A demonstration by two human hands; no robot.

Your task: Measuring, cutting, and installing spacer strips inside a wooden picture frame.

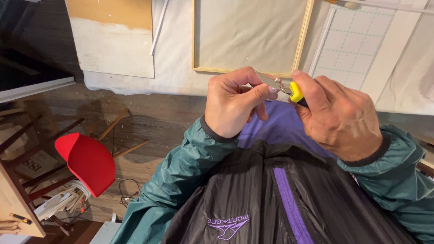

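Note:
My right hand (339,117) grips the yellow and black handle of a utility knife (296,92). Its grey metal blade end (269,81) points left and is pinched by the thumb and fingers of my left hand (233,104). Both hands are held close together in front of my chest, above a black and purple jacket (280,194). My sleeves are teal. Beyond the hands lies a wooden frame (300,45) with pale cloth stretched in it, on a white sheet on the floor.
A red chair (86,160) stands at the lower left beside wooden sticks and stacked papers. A painted board (113,40) lies at the upper left. A gridded cutting mat (357,40) and a white plank (393,49) lie at the upper right.

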